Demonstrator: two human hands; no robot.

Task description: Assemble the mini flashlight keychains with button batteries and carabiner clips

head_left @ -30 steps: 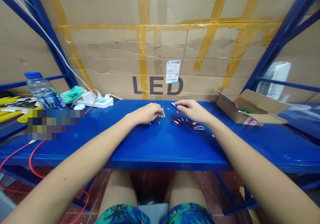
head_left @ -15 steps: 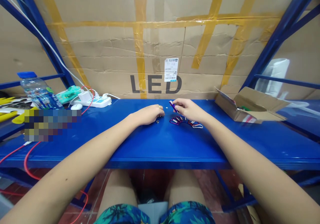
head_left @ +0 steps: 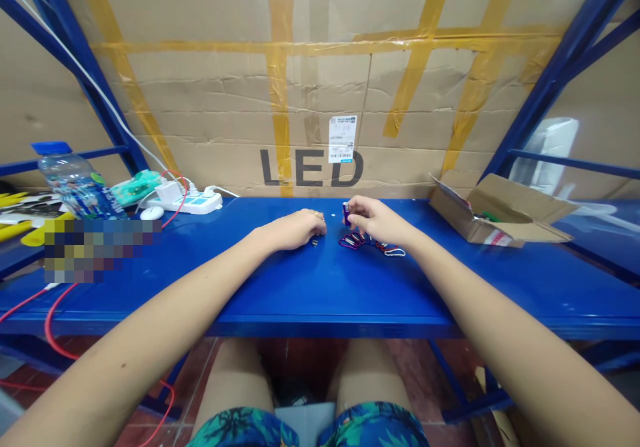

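Note:
My right hand [head_left: 376, 220] pinches a small purple cylinder [head_left: 346, 212] and holds it upright just above the blue shelf [head_left: 320, 287]. Under that hand lies a curved row of coloured carabiner clips [head_left: 373, 242], purple, red and silver. My left hand [head_left: 296, 227] rests curled on the shelf to the left, fingers closed over small metal pieces. One small metal piece [head_left: 315, 241] shows at its fingertips. What the left fingers hold is hidden.
An open cardboard box [head_left: 497, 218] sits at the right. A white power strip [head_left: 187, 201], a mouse [head_left: 151, 213], a water bottle [head_left: 77, 180] and red cable [head_left: 55, 314] are at the left. A taped cardboard wall marked LED [head_left: 310, 167] stands behind.
My right hand has turned the purple cylinder from slanted to upright. My left hand has closed over the metal pieces, hiding the little stack seen a second ago. The view has dropped slightly.

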